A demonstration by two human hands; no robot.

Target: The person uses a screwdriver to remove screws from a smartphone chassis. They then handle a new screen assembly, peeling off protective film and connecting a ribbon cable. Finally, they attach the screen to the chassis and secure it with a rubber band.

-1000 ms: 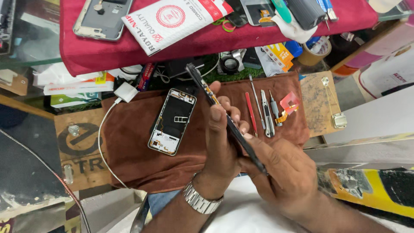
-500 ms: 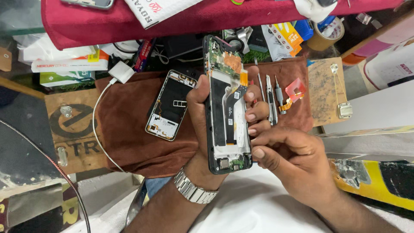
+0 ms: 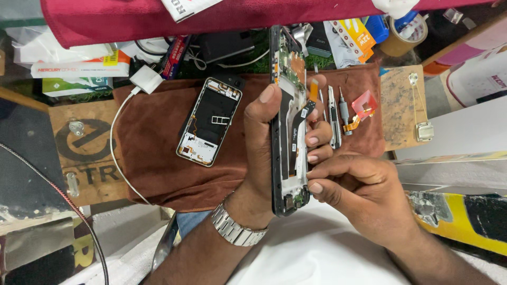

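the left hand (image 3: pixel 264 153) grips the opened phone (image 3: pixel 288 121) upright above the brown cloth (image 3: pixel 153 174). the right hand (image 3: pixel 364 195) pinches at its lower edge (what it pinches, i cannot tell). back is off, inner parts still inside; another phone frame (image 3: pixel 209 121) lies aside.

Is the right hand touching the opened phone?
Touching: the head view shows the right hand's fingertips pressed against the opened phone's lower edge, held by the left hand.
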